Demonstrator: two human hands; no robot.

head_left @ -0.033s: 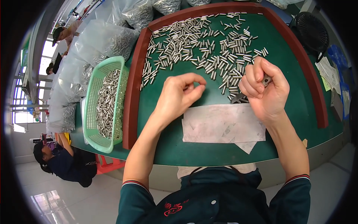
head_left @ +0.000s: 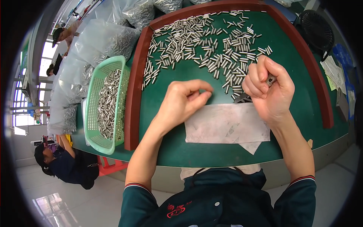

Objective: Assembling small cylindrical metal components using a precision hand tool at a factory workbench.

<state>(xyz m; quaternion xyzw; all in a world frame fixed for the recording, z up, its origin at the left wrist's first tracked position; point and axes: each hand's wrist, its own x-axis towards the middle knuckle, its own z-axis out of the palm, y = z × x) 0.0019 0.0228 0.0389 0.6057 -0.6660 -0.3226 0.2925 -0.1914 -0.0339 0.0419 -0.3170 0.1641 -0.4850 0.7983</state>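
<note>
My left hand (head_left: pixel 183 102) hovers over the green tabletop (head_left: pixel 166 81) with curled fingers, thumb and forefinger nearly meeting. Whatever may be between those fingertips is too small to make out. My right hand (head_left: pixel 270 90) is closed round a dark metal tool (head_left: pixel 242 98); its flat end shows left of the fist, and a metal end with a hole peeks out by the thumb. Most of the tool is hidden by the fingers. Just beyond both hands lie many short silver metal pins (head_left: pixel 234 56) in loose heaps. A stained pinkish cloth (head_left: pixel 227 126) lies flat between my forearms.
A brown raised border (head_left: pixel 135 98) frames the work surface. Left of it stands a green plastic basket (head_left: pixel 90 109) filled with pins. Clear bags (head_left: pixel 113 39) of metal parts line the far left. A black fan (head_left: pixel 315 32) stands far right. Other people (head_left: pixel 68 164) are at the left.
My left hand has shifted slightly right and down, nearer the cloth. The right hand keeps its hold on the tool, almost unmoved.
</note>
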